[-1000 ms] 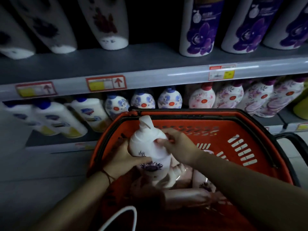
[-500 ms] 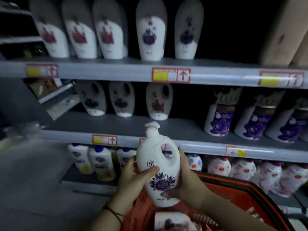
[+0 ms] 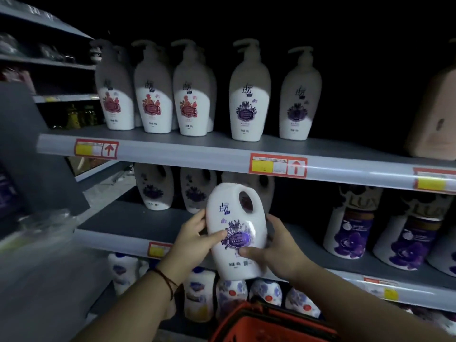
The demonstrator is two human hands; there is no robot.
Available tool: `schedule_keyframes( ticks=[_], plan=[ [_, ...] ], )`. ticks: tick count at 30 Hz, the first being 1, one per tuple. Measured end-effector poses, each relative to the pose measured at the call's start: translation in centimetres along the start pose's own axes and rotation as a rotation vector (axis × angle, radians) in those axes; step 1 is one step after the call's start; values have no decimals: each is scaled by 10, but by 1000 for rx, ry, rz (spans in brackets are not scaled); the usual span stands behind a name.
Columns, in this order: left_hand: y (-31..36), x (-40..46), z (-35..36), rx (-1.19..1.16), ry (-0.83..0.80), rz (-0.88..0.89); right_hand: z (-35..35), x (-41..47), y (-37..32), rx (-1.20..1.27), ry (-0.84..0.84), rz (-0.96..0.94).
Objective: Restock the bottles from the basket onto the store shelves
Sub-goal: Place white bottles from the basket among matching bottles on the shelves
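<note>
Two hands carry one white bottle (image 3: 237, 230) up in front of the middle shelf (image 3: 138, 220). On the left, the left hand (image 3: 195, 239) wraps the bottle's side, thumb laid across the purple label and fingers curled behind. The bottle itself sits between the hands, clear of the shelf board, tilted a little, its handle hole near the top and its cap hidden by the shelf edge above. To the right, the right hand (image 3: 276, 248) cups the other side, thumb pressed on the front near the base. Below, the rim of the red basket (image 3: 269, 322) shows at the bottom edge.

I'd say the placing step is under way: lifted, not yet set down. Matching purple-label bottles (image 3: 153, 186) stand just behind, so the next move likely calls for levelling the bottle, easing it forward under the upper shelf lip, and standing it upright with label outward.
</note>
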State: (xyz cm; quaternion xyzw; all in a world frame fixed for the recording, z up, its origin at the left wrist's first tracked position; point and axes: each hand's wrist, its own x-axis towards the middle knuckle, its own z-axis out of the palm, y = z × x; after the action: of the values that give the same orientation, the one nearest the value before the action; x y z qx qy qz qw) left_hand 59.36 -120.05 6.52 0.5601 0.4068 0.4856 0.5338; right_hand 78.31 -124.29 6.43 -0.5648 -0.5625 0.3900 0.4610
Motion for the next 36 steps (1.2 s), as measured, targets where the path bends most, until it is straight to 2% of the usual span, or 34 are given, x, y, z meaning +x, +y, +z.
schedule_keyframes(
  ticks=[9, 17, 21, 25, 33, 36],
  plan=[
    [-25, 69, -66, 31, 60, 101, 64, 92, 7, -108, -12, -55],
    [-56, 107, -87, 47, 88, 193, 108, 138, 30, -123, 35, -68],
    [-86, 114, -98, 184, 13, 171, 117, 151, 42, -150, 58, -68],
    [-105, 111, -95, 349, 56, 167, 117, 151, 42, -230, 53, -49],
    [-87, 108, -91, 291, 82, 51, 125, 144, 40, -186, 32, 17],
    [-78, 97, -92, 391, 86, 26, 122, 135, 41, -240, -36, 60]
  ],
)
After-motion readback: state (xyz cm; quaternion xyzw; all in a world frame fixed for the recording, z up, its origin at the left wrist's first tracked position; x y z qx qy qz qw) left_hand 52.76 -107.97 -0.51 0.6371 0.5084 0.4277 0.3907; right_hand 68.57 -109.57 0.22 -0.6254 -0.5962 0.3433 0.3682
